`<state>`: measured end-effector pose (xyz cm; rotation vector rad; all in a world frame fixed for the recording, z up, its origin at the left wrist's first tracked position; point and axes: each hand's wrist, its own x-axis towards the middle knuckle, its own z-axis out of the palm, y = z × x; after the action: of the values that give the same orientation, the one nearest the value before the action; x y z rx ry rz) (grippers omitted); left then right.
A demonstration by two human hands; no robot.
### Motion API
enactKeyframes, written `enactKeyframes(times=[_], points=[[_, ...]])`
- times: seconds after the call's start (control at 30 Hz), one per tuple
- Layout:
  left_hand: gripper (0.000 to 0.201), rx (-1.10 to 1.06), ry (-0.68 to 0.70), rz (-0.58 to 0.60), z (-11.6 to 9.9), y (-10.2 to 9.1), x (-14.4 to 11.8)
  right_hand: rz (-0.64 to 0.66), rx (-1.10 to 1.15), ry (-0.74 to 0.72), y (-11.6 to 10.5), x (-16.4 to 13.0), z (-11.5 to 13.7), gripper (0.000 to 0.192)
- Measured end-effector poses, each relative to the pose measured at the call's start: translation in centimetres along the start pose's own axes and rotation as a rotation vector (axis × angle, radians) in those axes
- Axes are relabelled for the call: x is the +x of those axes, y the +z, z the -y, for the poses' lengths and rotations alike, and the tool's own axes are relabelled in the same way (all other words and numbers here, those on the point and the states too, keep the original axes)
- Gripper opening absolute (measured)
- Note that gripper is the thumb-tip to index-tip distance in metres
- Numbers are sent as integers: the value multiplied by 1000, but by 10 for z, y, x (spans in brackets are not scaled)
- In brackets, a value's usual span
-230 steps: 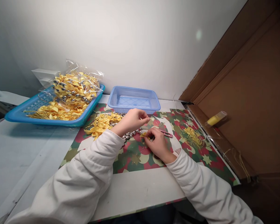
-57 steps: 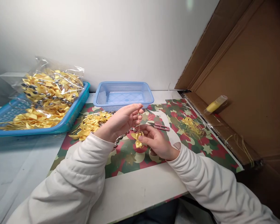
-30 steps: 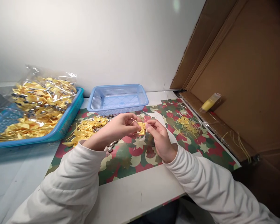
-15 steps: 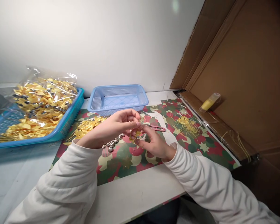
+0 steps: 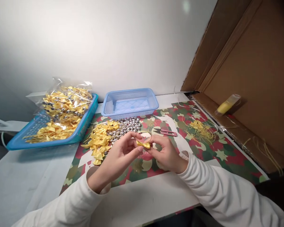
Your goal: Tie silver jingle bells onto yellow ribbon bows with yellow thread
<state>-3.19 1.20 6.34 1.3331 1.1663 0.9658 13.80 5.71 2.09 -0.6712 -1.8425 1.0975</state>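
Observation:
A small yellow ribbon bow point(image 5: 143, 144) is pinched between my two hands over the patterned mat. My left hand point(image 5: 123, 154) grips its left end with thumb and fingers. On the other end, my right hand point(image 5: 164, 151) closes thumb and forefinger. A thin yellow cord point(image 5: 151, 124) loops up just behind the fingers. Beyond the right hand lies a pair of pink-handled thread snips point(image 5: 167, 132). Left of the hands are a heap of yellow ribbon bows point(image 5: 98, 140) and a spread of silver bells or beads point(image 5: 129, 125), partly hidden by my left hand.
A blue basket point(image 5: 130, 115) stands at the wall. At left, a blue tray point(image 5: 49, 144) holds yellow bows and a clear bag point(image 5: 68, 97) of bows with silver pieces. Yellow thread scraps point(image 5: 201, 130) lie right, near a cardboard wall point(image 5: 255, 69) and a yellow-filled tube point(image 5: 228, 104).
My view has shifted, so the scene sits further right and the left-hand heap shows more. My left hand has lowered from above the right hand to beside it, and the bow is now plainly visible.

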Motion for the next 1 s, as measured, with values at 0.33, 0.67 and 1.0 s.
enactKeyframes(times=[0.33, 0.67, 1.0], points=[[4, 231, 198, -208, 28, -3, -21, 69, -64, -50, 8, -9, 2, 10], [8, 700, 469, -327, 25, -9, -32, 7, -174, -50, 9, -14, 14, 8], [12, 719, 602, -346, 23, -6, -29, -35, -217, -218, 6, -13, 20, 6]])
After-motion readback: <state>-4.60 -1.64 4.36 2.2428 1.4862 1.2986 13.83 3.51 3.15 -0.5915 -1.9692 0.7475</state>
